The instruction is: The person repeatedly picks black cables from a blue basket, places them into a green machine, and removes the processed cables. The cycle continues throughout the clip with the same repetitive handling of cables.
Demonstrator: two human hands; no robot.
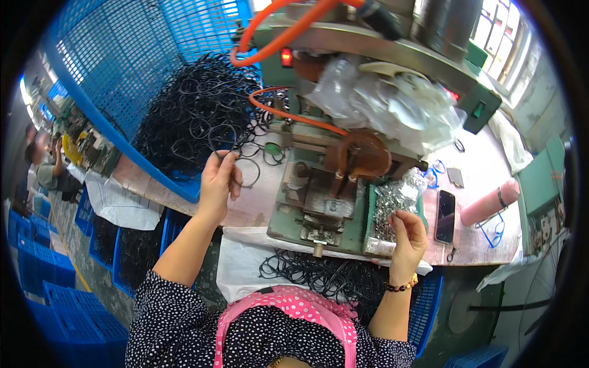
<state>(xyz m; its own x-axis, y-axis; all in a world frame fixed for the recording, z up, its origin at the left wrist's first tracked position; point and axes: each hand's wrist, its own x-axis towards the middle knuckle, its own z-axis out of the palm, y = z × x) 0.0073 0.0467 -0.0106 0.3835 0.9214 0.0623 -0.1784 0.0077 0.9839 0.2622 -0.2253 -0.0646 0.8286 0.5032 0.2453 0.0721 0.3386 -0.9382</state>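
Note:
My left hand (216, 185) is closed in a pinch on a thin black ring (221, 136), beside the front of a blue basket (104, 126) heaped with black rings (190, 104). Over the near edge of a green tray (370, 222) of small metal pieces (385, 210), my right hand (408, 242) has its thumb and fingertips together. Whatever is between them is too small to make out. Between my hands stands a green bench machine (279, 230) with a metal fixture (331, 202) and a curved copper-coloured part (368, 153) above it.
Orange hoses (270, 27) cross the machine, and plastic bags (392, 101) hang on it. To the right lie a phone (445, 216), a pink bottle (489, 203) and blue-framed glasses (492, 233). More black rings (325, 276) lie below the table edge. Blue crates (46, 264) stand at left.

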